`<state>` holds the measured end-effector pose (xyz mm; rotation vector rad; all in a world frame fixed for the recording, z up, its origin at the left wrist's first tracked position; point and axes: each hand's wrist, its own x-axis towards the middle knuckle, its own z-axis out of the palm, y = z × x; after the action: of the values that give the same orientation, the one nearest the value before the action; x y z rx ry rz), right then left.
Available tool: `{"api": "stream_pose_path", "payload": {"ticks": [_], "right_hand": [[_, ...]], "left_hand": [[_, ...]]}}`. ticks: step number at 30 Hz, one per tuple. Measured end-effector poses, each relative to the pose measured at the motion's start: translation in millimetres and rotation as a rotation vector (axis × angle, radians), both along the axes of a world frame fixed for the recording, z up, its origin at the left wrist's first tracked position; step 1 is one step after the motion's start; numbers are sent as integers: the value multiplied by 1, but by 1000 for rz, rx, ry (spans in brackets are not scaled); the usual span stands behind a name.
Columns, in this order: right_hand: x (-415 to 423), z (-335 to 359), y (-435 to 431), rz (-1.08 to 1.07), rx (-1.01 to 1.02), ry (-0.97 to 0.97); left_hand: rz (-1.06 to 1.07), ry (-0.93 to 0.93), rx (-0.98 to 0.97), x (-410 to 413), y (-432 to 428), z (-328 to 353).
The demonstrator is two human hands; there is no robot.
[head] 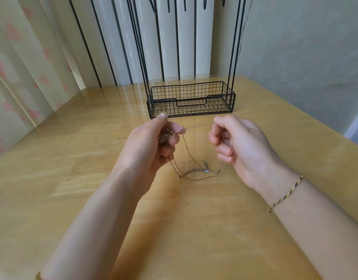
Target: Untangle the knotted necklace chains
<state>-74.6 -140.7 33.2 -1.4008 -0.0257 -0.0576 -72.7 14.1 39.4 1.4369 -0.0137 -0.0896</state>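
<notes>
left hand [154, 142]: fingers curled round a bunched knot of chains [196, 170], frame centre | right hand [232, 142]: pinches one strand drawn taut between the hands; hands apart; loops sag to table [73, 158] below | advice: ease slack, don't tug; tension likely tightens the knot

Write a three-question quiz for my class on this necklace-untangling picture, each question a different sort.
1. True or false: the necklace chains lie inside the wire basket.
2. Which wrist wears the braided bracelet? A left, B right, C both.
3. What is stretched between the left hand and the right hand?
Key: 1 false; 2 B; 3 a chain strand.
</notes>
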Motion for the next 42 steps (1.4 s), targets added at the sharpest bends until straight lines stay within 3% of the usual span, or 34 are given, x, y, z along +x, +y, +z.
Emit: {"api": "stream_pose_path", "payload": {"ticks": [9,18,30,42], "right_hand": [[-4,-4,5,115,-251,76],[-10,-2,8,320,-138,179],[6,-9,2,-186,-431,-161],[14,-14,-10,-390,-497,-283]], "left_hand": [[-41,11,-88,0,2,0],[-83,-17,-63,-1,1,1],[-56,-5,-21,-3,1,3],[3,23,-80,0,3,2]]}}
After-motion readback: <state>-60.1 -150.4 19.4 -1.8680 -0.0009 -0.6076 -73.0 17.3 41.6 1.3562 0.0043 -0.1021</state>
